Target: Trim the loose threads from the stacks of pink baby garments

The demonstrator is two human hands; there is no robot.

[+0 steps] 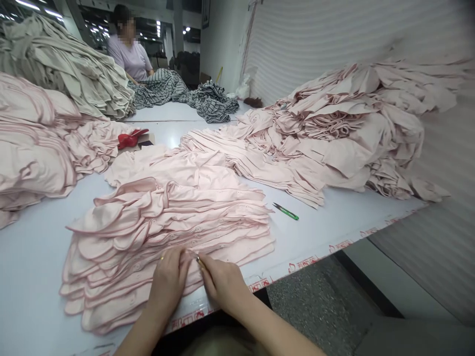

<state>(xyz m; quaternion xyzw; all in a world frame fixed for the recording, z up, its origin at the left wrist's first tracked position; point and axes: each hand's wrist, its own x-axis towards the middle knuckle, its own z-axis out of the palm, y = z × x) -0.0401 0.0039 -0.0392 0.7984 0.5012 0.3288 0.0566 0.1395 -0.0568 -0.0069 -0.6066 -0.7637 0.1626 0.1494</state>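
Gently pinching the soft, light pale-pink cotton garment stack (166, 222) by its near edge, left grip (166, 282) and right grip (222, 284) both pressed closed.

A thin gold ring (162, 257) sits on a finger of my left hand (167, 283); my 2 forearms (276, 332) run bare out of view, and a blurred pale patch (222, 343) at my front is too soft to make out

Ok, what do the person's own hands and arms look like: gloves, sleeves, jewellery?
No gloves: the left hand wears a gold-coloured ring, and the right hand is bare. The left forearm and right forearm show no sleeves.
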